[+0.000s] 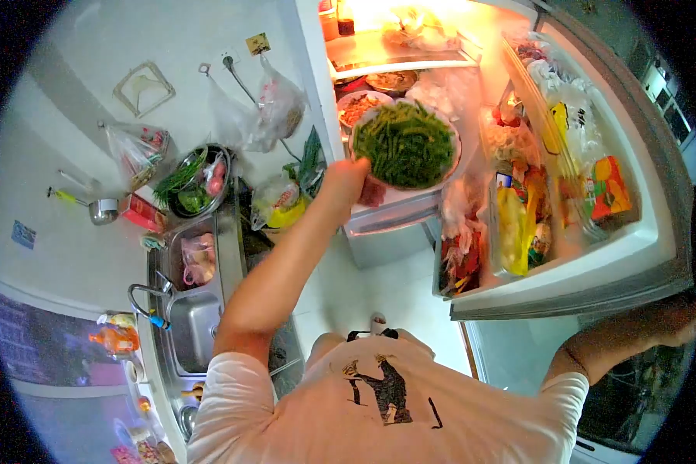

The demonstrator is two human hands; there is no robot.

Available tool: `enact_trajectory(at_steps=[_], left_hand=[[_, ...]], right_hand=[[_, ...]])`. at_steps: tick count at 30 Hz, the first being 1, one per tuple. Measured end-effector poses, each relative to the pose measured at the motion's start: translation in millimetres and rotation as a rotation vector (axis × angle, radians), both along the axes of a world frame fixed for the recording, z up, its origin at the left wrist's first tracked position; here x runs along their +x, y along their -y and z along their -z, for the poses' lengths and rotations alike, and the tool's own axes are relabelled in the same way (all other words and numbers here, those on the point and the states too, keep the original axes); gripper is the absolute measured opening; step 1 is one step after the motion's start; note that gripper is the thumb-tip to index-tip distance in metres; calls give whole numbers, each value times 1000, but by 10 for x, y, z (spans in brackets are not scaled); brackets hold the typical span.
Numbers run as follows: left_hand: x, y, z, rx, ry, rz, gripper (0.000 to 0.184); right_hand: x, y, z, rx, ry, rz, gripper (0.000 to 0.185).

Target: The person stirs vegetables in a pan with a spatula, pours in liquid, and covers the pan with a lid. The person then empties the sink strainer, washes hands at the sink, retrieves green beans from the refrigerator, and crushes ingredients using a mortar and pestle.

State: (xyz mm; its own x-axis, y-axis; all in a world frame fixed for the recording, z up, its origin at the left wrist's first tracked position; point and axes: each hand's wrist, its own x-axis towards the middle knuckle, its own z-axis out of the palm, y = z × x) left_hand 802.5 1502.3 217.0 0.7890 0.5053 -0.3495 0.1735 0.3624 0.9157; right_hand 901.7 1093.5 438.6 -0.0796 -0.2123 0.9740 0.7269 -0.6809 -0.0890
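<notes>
My left hand point(352, 185) is closed on the near left rim of a plate of green beans point(404, 145), which look cut into pieces. The plate is at the front of a lit shelf in the open refrigerator; whether it rests there or is held just above cannot be made out. Behind it stands a bowl of reddish food point(361, 108), partly covered by the plate. A dark red item point(372, 193) shows beneath the plate, beside my fingers. Far to the right, my right hand point(682, 319) is at the outer lower edge of the refrigerator door point(572, 298); its fingers are too dark to read.
Bags and packets fill the door racks point(530, 209). On the left are a steel sink point(197, 329) with a faucet point(148, 305), a basin of vegetables point(201, 182), a yellow-and-clear bag point(278, 205) and hanging plastic bags point(278, 100). The pale floor point(348, 286) lies below.
</notes>
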Motion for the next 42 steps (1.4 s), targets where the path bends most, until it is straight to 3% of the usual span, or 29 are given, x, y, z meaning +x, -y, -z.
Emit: enact_trajectory(at_steps=[4,5,7,8,9,12,13,17,23,26,28,30,32,34,36,39,40,42], left_hand=[[-873,182,197,-99,21,-23,23],[-1110,212,248,-58,16,18,25],[-1610,239,493,-9,90,60,25],[-1843,294,509,-20,94,42,25],[-2089,357,484,-52,109,-46,24],[-2698,349,577,-94,75,-191,22],[-2809,353,623,-72,90,-265,21],[-3480,288,781,-60,58,-429,21],[-4159,387,996,-47,48,-692,21],[-4326,450,1299,-27,7,-778,22],[-4358,524,1237,-52,-36,-875,21],[-4394,630,1282,-84,-73,-969,21],[-4425,702,1433,-127,-10,-1026,21],[-4449,830,1476,-128,-60,-1091,21],[-4426,965,1648,-184,71,-1211,21],[-4461,1236,1788,-236,80,-1341,21],[-4471,1348,1830,-225,85,-1371,22],[-4467,1578,1873,-235,61,-1421,23]], right_hand=[[-105,522,122,-3,71,167,27],[-115,702,160,-45,83,283,25],[-57,1072,249,-264,132,766,25],[-78,1062,232,-350,126,852,26],[-210,732,149,-419,203,537,23],[-886,-847,-145,-206,-63,-494,26],[-928,-1197,-160,-214,-88,-599,24],[-1005,-2224,-269,-503,51,-515,21],[-830,-3354,-349,-611,223,-336,33],[-616,-3622,-414,-742,240,-112,28],[-615,-3890,-296,-561,436,-231,31],[-411,-4008,-342,-659,270,-135,30],[-316,-4119,-333,-576,252,-263,28],[-312,-4103,-297,-542,275,-286,26],[-423,-4033,-277,-534,203,-265,27],[-675,-4064,-150,-441,259,-607,25],[-801,-4069,-13,-596,56,-736,24],[-962,-4085,343,-927,-360,-941,48]])
